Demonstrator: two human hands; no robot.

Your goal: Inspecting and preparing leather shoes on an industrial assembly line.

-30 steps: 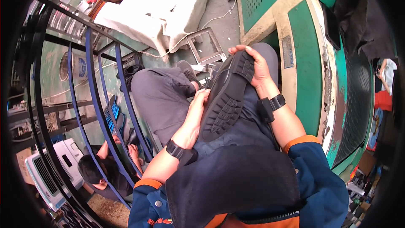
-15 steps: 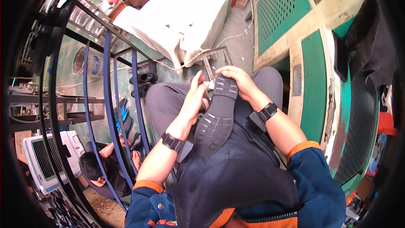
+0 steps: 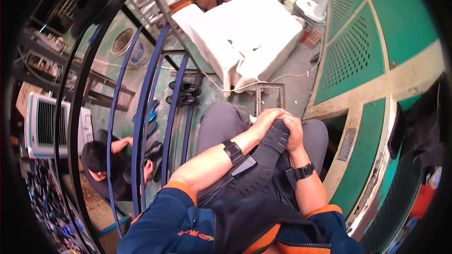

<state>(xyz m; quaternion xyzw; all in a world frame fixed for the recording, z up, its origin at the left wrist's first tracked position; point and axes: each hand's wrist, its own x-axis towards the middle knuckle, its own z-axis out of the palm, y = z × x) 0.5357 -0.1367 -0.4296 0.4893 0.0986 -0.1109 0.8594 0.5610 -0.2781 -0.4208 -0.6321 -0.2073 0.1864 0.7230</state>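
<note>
A black shoe (image 3: pixel 263 160) lies sole up across my lap, its treaded heel pointing away from me and its toe near my left forearm. My left hand (image 3: pixel 266 121) closes over the far end of the heel from the left. From the right, my right hand (image 3: pixel 294 134) wraps round the heel's side, with its fingers meeting those of my left hand at the top. The shoe's upper is hidden beneath the sole, and so are some fingertips.
A blue-and-black metal rack (image 3: pixel 149 89) stands close on my left. Beyond it, a person (image 3: pixel 101 160) handles a black shoe. A white-covered block (image 3: pixel 245 28) is ahead, with another person behind. Green perforated panels (image 3: pixel 351 61) rise on my right. Black shoes (image 3: pixel 184 94) rest on the floor.
My left hand has moved right, from beside the shoe onto its heel, and now meets my right hand. The shoe is tilted further to the right. The whole view has shifted.
</note>
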